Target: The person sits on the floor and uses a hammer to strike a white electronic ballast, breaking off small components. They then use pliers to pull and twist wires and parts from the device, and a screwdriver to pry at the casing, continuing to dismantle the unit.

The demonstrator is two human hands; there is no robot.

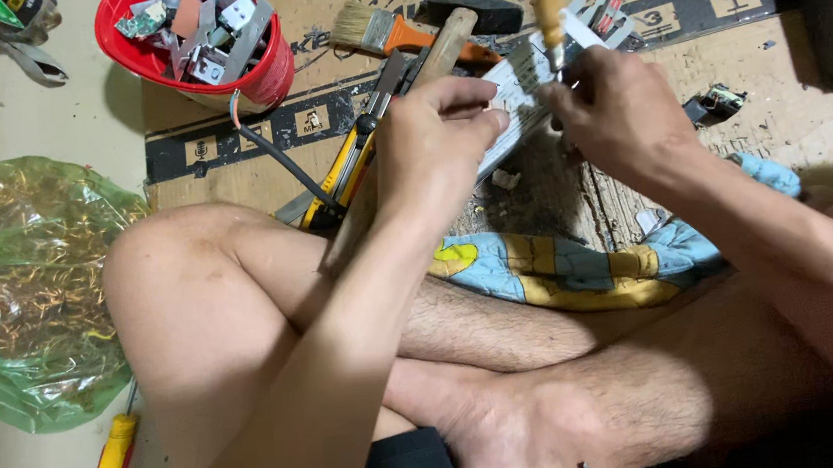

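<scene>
left hand pinches the near end of a flat grey metal strip over cardboard | right hand grips a wooden-handled screwdriver, tip on strip | red bucket far left

From where I'm watching, the flat strip pinched in my left hand looks like dull grey metal, and the tool in my right hand has a pale matt wooden handle. The bucket is glossy red plastic, the bag thin crinkly green plastic, and the cardboard is rough, scuffed brown. The brush has a shiny orange handle, and the screwdriver is smooth yellow plastic.
</scene>
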